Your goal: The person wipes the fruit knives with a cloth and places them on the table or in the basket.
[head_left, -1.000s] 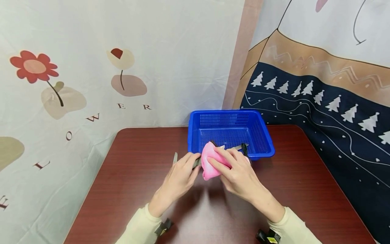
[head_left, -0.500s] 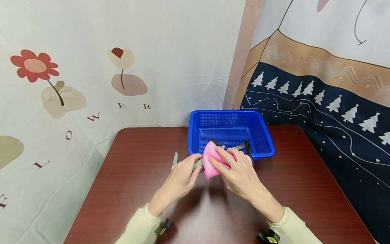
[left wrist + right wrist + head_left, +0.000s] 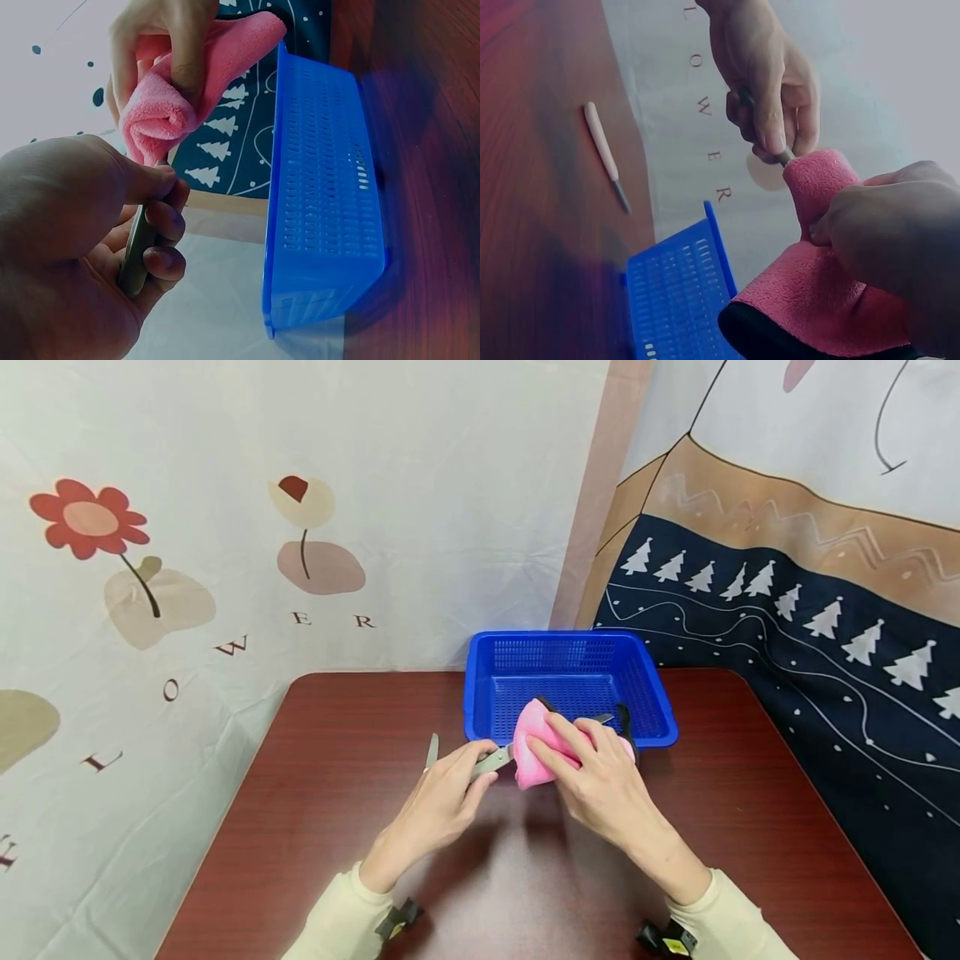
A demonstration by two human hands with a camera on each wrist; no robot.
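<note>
My left hand (image 3: 442,785) grips the grey-green handle (image 3: 136,259) of a knife, thumb along its near end. The knife points right, and most of its blade lies inside a folded pink cloth (image 3: 536,752) with black edging. My right hand (image 3: 603,777) pinches that cloth round the blade, seen from the side in the right wrist view. Past the cloth, a dark blade tip (image 3: 603,718) shows in the head view. Between the handle and the cloth a short piece of bare metal is visible. Both hands are held above the table, in front of the blue basket.
The blue plastic basket (image 3: 480,652) stands at the table's back edge. A second knife (image 3: 602,142) with a pale handle lies on the brown table (image 3: 337,727), left of the basket; my left hand partly hides it in the head view. Printed fabric hangs behind.
My right hand has slid right with the pink cloth along the blade, so more of the handle end shows and less of the tip. The left hand has barely moved.
</note>
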